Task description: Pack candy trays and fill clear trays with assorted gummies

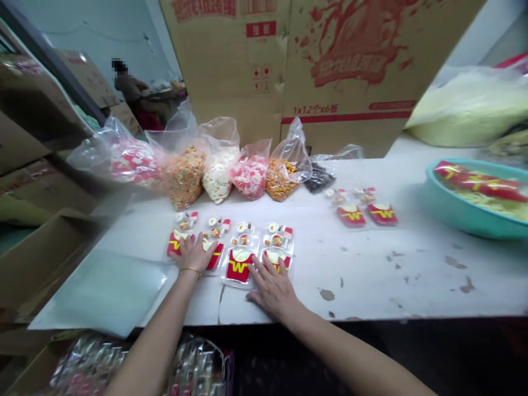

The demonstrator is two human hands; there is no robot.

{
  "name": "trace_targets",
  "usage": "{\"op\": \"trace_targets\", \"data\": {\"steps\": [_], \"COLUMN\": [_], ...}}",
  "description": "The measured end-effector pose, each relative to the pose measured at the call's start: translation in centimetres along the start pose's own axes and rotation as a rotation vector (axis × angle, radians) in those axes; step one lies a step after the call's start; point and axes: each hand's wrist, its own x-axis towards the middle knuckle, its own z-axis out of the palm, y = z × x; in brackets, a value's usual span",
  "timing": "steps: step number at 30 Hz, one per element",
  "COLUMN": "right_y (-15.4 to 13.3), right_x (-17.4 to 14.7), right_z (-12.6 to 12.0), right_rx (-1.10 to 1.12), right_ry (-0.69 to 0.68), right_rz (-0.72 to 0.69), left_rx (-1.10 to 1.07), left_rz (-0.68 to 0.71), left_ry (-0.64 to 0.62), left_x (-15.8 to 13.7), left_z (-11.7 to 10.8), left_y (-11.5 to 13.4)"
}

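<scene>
Step, as judged: straightening four clear packs (pixel 240 252) in front of the carton (pixel 305 71); next move calls for light, even pressure. Left hand (pixel 193 254): fingers spread over the two leftmost packs. Right hand (pixel 273 287): fingers slightly apart on the two rightmost, no pinch seen. Carton reads "1x12个x6板"; larger red lettering too distorted to read confidently. Red pieces (pixel 237 270) bear yellow "W".
</scene>
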Motion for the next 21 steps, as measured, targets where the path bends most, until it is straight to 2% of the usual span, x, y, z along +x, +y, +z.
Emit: {"op": "trace_targets", "data": {"steps": [6,10,14,17,19,21], "right_y": [3.2,6.6,10.5,12.6,13.4,13.5], "right_x": [-7.5,-11.7,-14.9,-15.8,-15.8,-15.5], "right_z": [-1.3,-2.3,-3.4,-3.6,-3.5,-3.4], "right_rx": [-0.120,-0.219,-0.305,-0.355,-0.375,-0.384], "right_ry": [0.108,0.154,0.165,0.212,0.252,0.284], "right_rz": [0.124,0.182,0.236,0.324,0.403,0.474], "left_rx": [-0.063,-0.096,-0.116,-0.128,-0.134,-0.143], "left_rz": [0.168,0.271,0.358,0.455,0.524,0.592], "left_ry": [0.011,-0.007,-0.031,-0.036,-0.044,-0.048], "left_x": [-6.7,-9.5,-10.7,-10.9,-10.7,-10.4], "left_z": [1.2,1.8,2.4,2.8,2.9,2.8], "left_y": [7.2,12.6,18.2,22.0,23.8,24.4]}}
